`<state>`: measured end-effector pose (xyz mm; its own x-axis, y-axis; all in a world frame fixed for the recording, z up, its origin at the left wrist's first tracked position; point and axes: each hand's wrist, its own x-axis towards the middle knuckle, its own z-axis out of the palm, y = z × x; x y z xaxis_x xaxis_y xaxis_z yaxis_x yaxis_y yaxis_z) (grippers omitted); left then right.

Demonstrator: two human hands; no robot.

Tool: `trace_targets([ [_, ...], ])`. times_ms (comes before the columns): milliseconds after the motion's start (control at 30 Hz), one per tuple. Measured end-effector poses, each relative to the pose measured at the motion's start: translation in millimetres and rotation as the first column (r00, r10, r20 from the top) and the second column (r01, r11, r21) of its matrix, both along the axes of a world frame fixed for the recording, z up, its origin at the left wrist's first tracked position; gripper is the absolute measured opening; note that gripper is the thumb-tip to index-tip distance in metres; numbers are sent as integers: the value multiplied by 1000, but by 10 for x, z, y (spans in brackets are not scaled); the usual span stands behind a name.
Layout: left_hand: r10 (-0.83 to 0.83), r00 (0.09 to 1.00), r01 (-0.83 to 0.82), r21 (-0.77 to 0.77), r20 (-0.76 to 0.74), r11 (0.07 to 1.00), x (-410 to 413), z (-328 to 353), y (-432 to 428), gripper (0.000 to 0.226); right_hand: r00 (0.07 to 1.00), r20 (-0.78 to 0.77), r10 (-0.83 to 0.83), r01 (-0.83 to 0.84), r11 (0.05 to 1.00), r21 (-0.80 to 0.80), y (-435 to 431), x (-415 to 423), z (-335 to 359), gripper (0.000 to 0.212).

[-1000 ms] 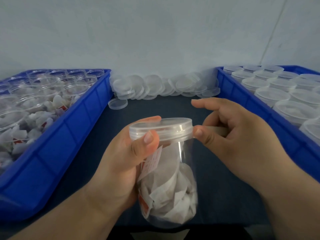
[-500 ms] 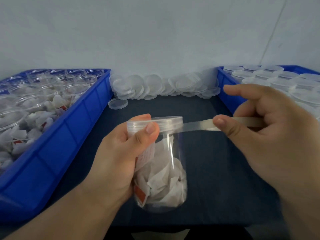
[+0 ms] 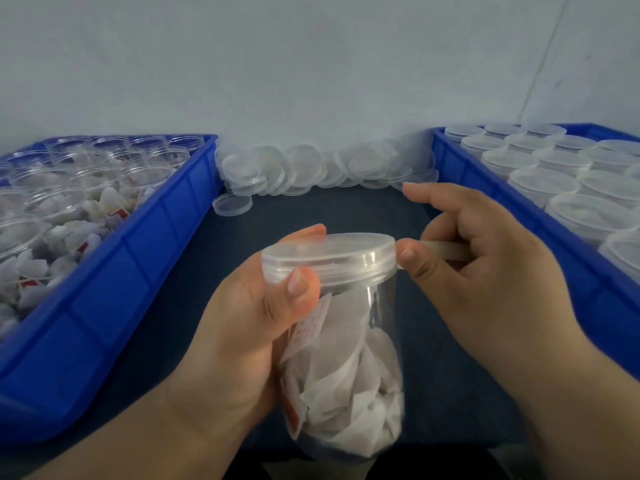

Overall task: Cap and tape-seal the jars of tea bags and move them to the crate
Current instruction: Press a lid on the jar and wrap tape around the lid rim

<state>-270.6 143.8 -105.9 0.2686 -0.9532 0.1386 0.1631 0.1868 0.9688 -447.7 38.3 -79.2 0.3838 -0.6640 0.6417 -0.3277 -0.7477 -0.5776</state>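
Half a second back the tape (image 3: 440, 249) was stretched out sideways. Now my right hand (image 3: 485, 271) has pulled in, pinching it with the thumb at the lid (image 3: 329, 258) — so the seal's mid-wrap. My left hand (image 3: 249, 327) has its grip clamped round the jar (image 3: 346, 358) of tea bags above the worktop (image 3: 450, 375) — open jars fill the left crate (image 3: 166, 237), capped ones the right crate (image 3: 588, 282).

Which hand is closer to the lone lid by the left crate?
Left. The left hand, gripping the jar, is just nearer the camera than the lone lid; the right hand, pinching tape, is farther off to its right.
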Motion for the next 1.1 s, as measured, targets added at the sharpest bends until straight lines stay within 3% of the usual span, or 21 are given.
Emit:
trace_targets([
  [167, -14, 999, 12, -69, -37, 998, 61, -14, -30, 116, 998, -50, 24, -26, 999, -39, 33, 32, -19, 48],
  [333, -28, 993, 39, -101, 111, 994, 70, -24, -87, 111, 990, -116, -79, 55, 979, -197, 82, 41, 9, 51],
  [467, 35, 976, -14, -99, 215, 995, 14, -8, -133, 71, 982, -121, -146, 102, 944, -313, 132, 67, -5, 48],
  [500, 66, 976, -47, -98, 206, 994, 24, -31, -137, 74, 978, -129, -162, 110, 935, -337, 145, 65, -9, 48],
  [600, 148, 982, -145, -38, 116, 989, 37, -94, -125, 115, 966, -167, -197, 122, 917, -381, 180, 67, -5, 49],
  [667, 179, 970, -181, 1, 163, 983, 23, -93, -120, 119, 957, -213, -196, 102, 917, -385, 198, 81, 3, 50],
  [733, 201, 960, -210, 28, 194, 977, 22, -73, -125, 115, 956, -246, -157, 70, 942, -327, 195, 59, 40, 50],
  [833, 199, 970, -208, 51, 138, 977, 50, -49, -134, 111, 972, -237, -4, -1, 1000, -22, 128, -44, 177, 50],
  [900, 175, 983, -179, 89, 56, 980, 55, -31, -131, 106, 976, -187, 116, -96, 988, 117, 43, -135, 236, 48],
  [1000, 131, 991, -128, 110, -21, 986, 50, -21, -116, 89, 974, -107, 200, -187, 974, 126, -34, -217, 273, 47],
  [1100, 117, 992, -110, 125, -50, 986, 27, -15, -119, 93, 976, -50, 211, -207, 975, 82, -48, -262, 255, 43],
])
